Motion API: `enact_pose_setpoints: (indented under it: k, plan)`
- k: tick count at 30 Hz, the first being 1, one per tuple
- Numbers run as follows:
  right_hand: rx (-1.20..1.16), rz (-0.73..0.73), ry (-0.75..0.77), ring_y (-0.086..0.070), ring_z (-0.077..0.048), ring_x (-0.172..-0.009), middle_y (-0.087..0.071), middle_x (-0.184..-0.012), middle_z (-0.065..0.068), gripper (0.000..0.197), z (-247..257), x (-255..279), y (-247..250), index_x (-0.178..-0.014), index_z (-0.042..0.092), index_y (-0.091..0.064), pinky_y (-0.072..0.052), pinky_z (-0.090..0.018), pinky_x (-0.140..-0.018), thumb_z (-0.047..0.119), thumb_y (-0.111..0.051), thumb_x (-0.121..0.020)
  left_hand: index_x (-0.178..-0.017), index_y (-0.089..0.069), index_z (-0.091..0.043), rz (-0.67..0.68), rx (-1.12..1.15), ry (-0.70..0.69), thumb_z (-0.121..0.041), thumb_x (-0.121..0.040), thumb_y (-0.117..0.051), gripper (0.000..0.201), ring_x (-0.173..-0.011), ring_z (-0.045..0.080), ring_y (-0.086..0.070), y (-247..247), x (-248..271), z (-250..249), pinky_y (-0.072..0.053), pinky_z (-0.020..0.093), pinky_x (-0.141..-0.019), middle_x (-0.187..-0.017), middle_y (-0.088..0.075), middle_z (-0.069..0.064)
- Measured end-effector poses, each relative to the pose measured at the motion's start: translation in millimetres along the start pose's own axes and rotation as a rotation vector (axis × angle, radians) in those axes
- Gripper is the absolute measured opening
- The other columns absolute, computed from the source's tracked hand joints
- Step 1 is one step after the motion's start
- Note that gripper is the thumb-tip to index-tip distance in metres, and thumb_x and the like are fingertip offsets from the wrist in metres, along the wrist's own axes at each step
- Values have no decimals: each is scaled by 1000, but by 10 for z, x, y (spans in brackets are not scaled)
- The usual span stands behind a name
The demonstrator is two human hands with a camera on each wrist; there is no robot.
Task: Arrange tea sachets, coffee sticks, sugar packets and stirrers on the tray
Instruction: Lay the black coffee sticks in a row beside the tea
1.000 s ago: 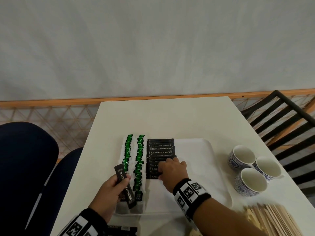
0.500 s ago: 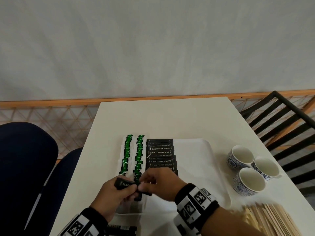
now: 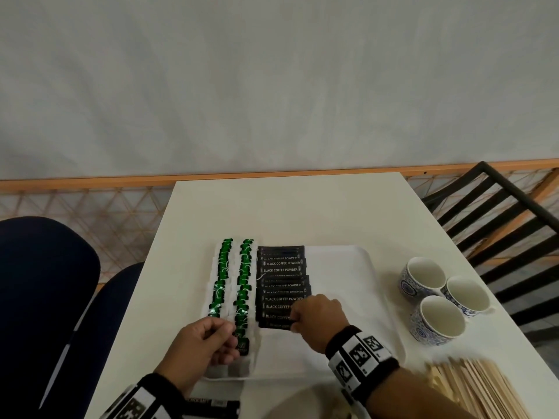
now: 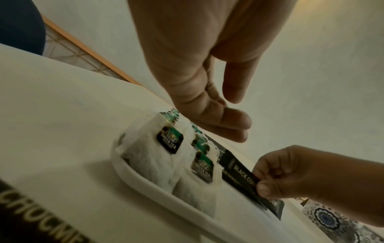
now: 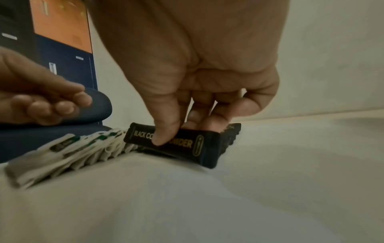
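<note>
A white tray (image 3: 341,267) holds two rows of green tea sachets (image 3: 234,285) and, to their right, a column of black coffee sticks (image 3: 282,279). My right hand (image 3: 295,323) pinches one black coffee stick (image 5: 187,144) between thumb and fingers, low at the near end of that column. It also shows in the left wrist view as the coffee stick (image 4: 241,174). My left hand (image 3: 228,340) hovers over the near tea sachets (image 4: 170,143), fingers loosely curled and holding nothing.
Three blue-patterned cups (image 3: 435,297) stand right of the tray. A pile of wooden stirrers (image 3: 478,388) lies at the near right, and black packets (image 3: 211,406) at the table's near edge. A black slatted chair (image 3: 499,213) is on the right, a blue chair (image 3: 45,282) on the left.
The coffee stick went from my left hand to my right hand. The right hand then moved it right to the near end of the coffee column. My left hand is now empty.
</note>
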State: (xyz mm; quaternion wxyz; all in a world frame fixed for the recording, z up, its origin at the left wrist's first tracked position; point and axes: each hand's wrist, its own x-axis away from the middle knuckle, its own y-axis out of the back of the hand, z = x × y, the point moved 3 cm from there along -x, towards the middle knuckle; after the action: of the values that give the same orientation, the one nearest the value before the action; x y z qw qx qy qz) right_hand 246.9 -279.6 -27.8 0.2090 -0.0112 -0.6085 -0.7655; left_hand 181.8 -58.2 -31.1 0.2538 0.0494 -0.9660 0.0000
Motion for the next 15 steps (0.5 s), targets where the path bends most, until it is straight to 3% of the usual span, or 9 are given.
enact_pose_setpoints:
  k: [4, 15]
  plan:
    - [91, 2, 10, -53, -22, -106, -64, -108, 2, 16, 42, -103, -44, -104, 27, -65, -36, -38, -90, 35, -56, -93, -92, -67, 4, 3, 6, -4, -6, -93, -57, 14, -66, 31, -63, -6, 14, -13, -53, 31, -55, -77, -68, 22]
    - [-9, -61, -26, -51, -22, -107, -60, -110, 2, 24, 47, -155, -39, -109, 26, -58, -36, -39, -94, 36, -63, -87, -93, -67, 3, -14, -2, -5, -7, -93, -57, 14, -66, 30, -63, 47, 3, 7, -52, 33, -59, -73, -69, 17]
